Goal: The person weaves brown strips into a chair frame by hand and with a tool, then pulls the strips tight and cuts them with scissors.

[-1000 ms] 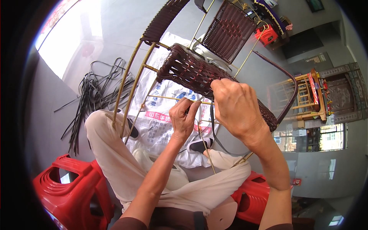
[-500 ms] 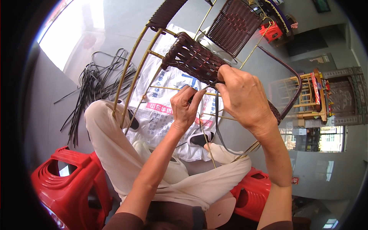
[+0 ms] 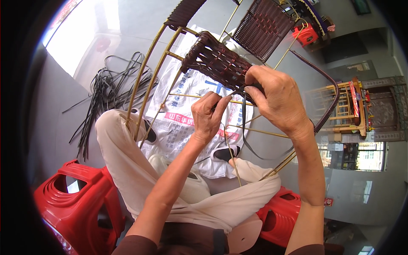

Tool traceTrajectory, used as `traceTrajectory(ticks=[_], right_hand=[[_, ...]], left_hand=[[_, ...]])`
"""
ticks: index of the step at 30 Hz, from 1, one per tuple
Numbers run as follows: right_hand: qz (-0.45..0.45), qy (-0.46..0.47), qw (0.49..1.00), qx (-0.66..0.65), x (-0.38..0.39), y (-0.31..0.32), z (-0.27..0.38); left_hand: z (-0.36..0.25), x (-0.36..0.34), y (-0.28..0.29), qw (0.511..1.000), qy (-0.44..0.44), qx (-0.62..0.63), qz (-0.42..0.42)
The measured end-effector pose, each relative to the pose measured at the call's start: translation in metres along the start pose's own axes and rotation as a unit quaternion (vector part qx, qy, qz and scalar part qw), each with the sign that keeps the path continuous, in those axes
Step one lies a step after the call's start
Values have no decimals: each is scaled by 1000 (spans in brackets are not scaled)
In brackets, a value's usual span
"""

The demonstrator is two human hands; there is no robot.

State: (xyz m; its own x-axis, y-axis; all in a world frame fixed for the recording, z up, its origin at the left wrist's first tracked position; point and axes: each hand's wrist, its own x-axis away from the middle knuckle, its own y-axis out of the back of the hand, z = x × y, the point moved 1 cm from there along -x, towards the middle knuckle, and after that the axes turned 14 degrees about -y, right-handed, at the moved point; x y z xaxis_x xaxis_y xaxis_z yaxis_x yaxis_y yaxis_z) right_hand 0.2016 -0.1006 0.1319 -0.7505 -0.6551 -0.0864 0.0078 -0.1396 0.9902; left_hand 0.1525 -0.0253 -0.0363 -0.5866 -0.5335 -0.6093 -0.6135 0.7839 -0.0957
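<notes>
A gold metal chair frame (image 3: 146,102) tilts across my legs, partly covered with a dark brown woven panel (image 3: 217,59). At this panel's lower right edge, my right hand (image 3: 278,102) is closed in a pinch on a dark flat weaving strip (image 3: 245,134). From there the strip's loose length hangs in a curve toward my right knee. Just left and below, my left hand (image 3: 207,117) pinches a short stretch of strip between thumb and forefinger. The fingertips partly hide where the strip meets the weave.
A pile of loose dark strips (image 3: 108,91) lies on the floor at left. Under the frame spreads a white printed sack (image 3: 176,127). Red plastic stools stand at left (image 3: 76,182) and right (image 3: 280,212). Another woven panel (image 3: 264,29) rises beyond; a wooden frame (image 3: 340,108) is far right.
The right hand has moved slightly right and up, and the left hand slightly right. The hanging strip's loop has swung right. Both pinches stay closed.
</notes>
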Motion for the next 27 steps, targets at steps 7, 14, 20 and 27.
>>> traceTrajectory(ticks=[7, 14, 20, 27], right_hand=[[-25, 6, 995, -91, -9, -6, -14], [29, -6, 984, -177, -18, -4, -26], [20, -26, 980, -198, -17, -5, -28], [44, -19, 980, -193, -20, -7, -27]], left_hand=[[1, -1, -1, 1000, -1, 1, 1], [6, 1, 1, 1000, 0, -5, 2], [18, 35, 26, 995, 78, -64, -6], [-2, 19, 17, 993, 66, -93, 9]])
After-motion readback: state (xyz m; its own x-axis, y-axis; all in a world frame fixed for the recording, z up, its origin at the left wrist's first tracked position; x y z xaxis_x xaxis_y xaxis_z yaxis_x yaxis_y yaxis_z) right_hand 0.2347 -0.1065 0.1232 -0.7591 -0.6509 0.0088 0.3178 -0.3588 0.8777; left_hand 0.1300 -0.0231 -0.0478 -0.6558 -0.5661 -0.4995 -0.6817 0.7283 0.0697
